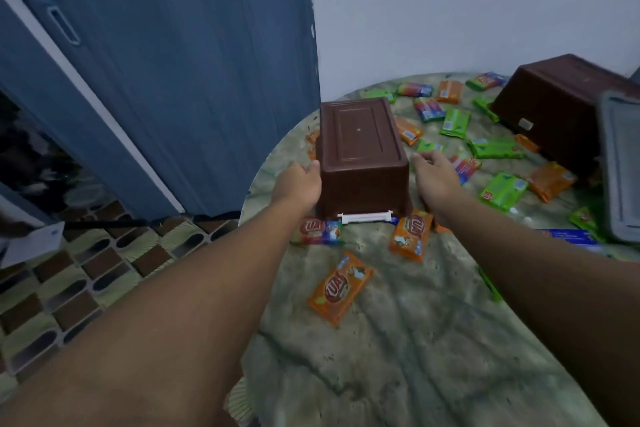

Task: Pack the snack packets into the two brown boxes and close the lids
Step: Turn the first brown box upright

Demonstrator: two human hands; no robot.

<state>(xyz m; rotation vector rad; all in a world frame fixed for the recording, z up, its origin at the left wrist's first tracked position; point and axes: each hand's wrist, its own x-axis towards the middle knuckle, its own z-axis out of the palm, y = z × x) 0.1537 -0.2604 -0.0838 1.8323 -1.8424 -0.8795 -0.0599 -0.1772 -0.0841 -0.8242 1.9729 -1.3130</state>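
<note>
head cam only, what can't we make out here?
- Near brown box: upside down, so its inside is hidden by its own walls.
- Far brown box: partly behind the grey lid.
- Grey lid: cut off by the right frame edge.
- Right hand: fingertips blurred, grip on the box unclear.

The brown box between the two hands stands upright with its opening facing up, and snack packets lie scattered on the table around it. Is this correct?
Not quite. In the head view the brown box is upside down: its flat base faces up and its opening is against the table. The left hand and right hand are at its two sides, and snack packets do lie scattered around it.
</note>
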